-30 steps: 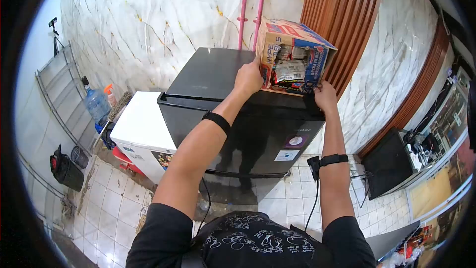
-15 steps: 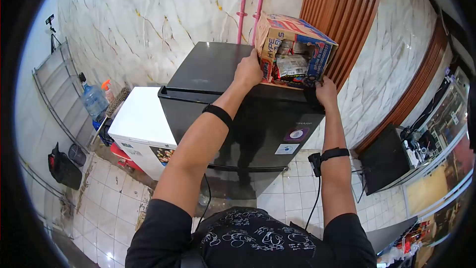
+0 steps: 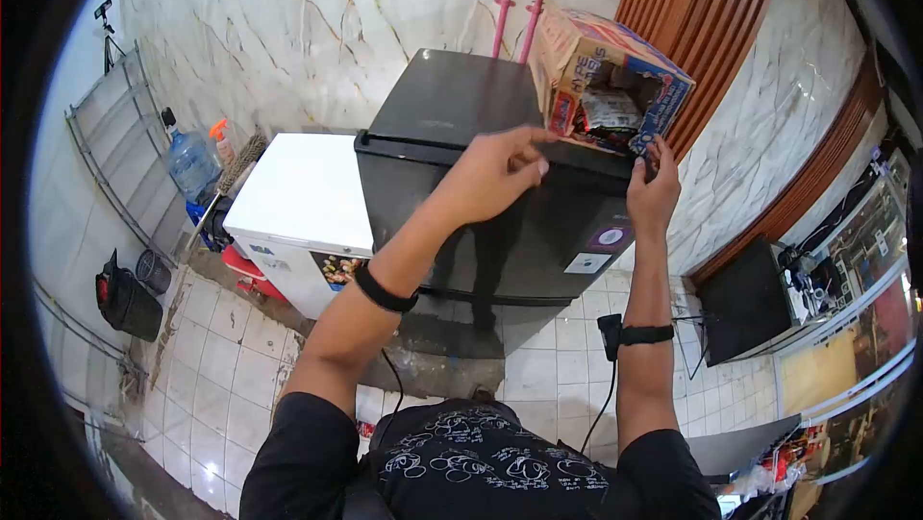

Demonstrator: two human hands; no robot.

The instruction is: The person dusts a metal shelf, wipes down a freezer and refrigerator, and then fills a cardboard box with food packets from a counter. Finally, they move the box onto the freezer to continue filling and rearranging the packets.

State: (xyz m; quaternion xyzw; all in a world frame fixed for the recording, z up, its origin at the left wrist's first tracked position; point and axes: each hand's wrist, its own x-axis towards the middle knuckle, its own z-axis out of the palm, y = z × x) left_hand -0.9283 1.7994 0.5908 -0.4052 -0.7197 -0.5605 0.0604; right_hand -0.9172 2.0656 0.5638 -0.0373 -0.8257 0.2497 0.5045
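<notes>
A printed cardboard box [image 3: 608,35] lies on its side on top of a dark fridge [image 3: 452,102], its opening facing me. Plastic-wrapped packets [image 3: 611,111] show inside. My left hand [image 3: 490,174] is above the fridge's front top edge, just left of the box's lower front edge, thumb and fingers apart and holding nothing. Beside the box's lower right corner is my right hand [image 3: 655,188], its fingers bent and apart from the thumb. Its fingertips are at the corner; whether they touch it is hard to see.
A white chest freezer [image 3: 298,184] stands left of the fridge. Further left are a blue water jug [image 3: 189,169], a brush [image 3: 240,164] and a black bin [image 3: 130,304]. Pink pipes [image 3: 524,1] run up the marble wall behind. A black cabinet [image 3: 745,313] stands at right.
My left hand has let go of the box's left side and drawn back toward me. My right hand has shifted slightly at the lower right corner. The view has moved a little.
</notes>
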